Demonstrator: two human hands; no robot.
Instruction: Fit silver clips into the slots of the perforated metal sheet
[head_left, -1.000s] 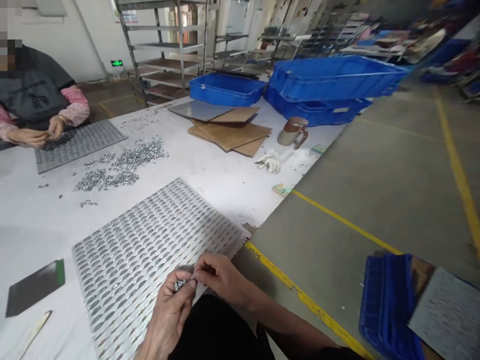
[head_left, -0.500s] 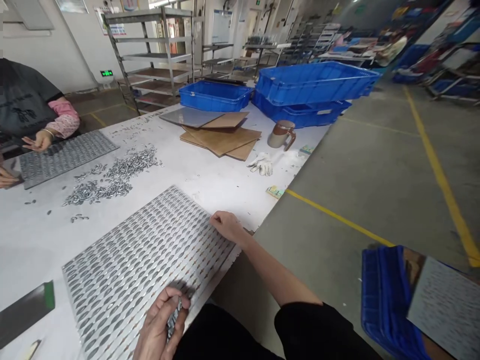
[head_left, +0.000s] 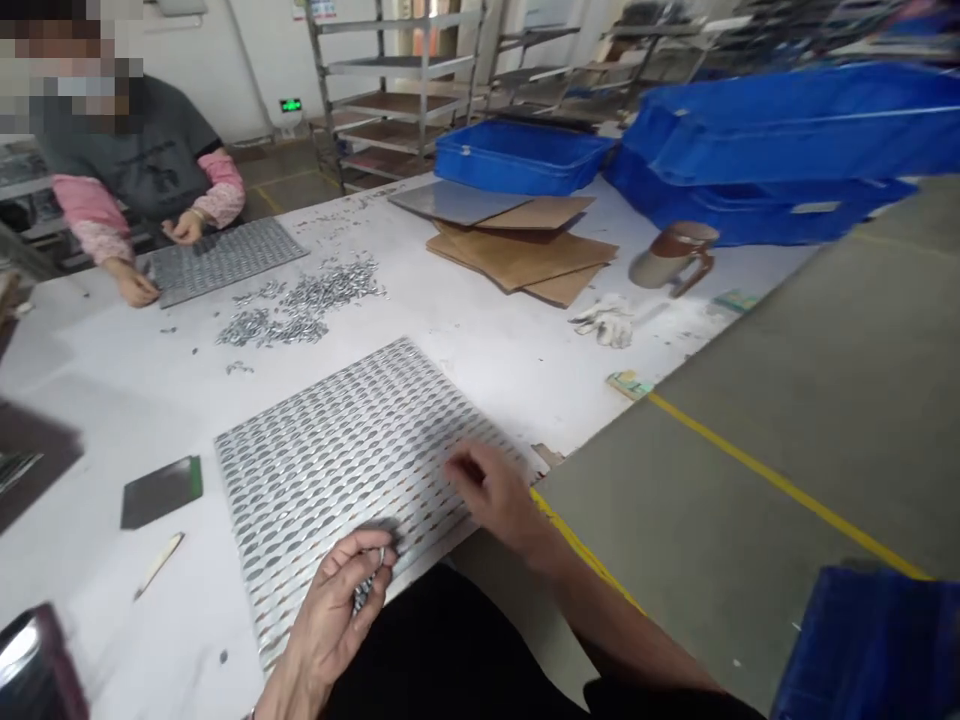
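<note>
A flat sheet (head_left: 330,440) patterned with rows of grey leaf-shaped pieces lies on the white table before me. Toward its near right side, some slots show brown rather than grey. My left hand (head_left: 334,600) hovers at the sheet's near edge, its fingers curled around several small grey metal pieces (head_left: 363,595), with one pinched at the fingertips. Above the right part of the sheet is my right hand (head_left: 499,500), slightly blurred, fingers bent together; whatever they may hold is hidden. A loose pile of the same grey pieces (head_left: 330,288) lies beyond the sheet.
Across the table (head_left: 480,360) a person (head_left: 157,170) works at a similar sheet (head_left: 232,262). Brown boards (head_left: 517,262), a mug (head_left: 673,258), a white glove (head_left: 606,322) and blue crates (head_left: 517,160) stand farther back. At left lie a dark plate (head_left: 161,492) and a thin pale tool (head_left: 159,566).
My right hand has come back from the sheet's far right edge toward me, over the sheet. My left hand still holds the pieces. The view has turned left, showing more of the other person.
</note>
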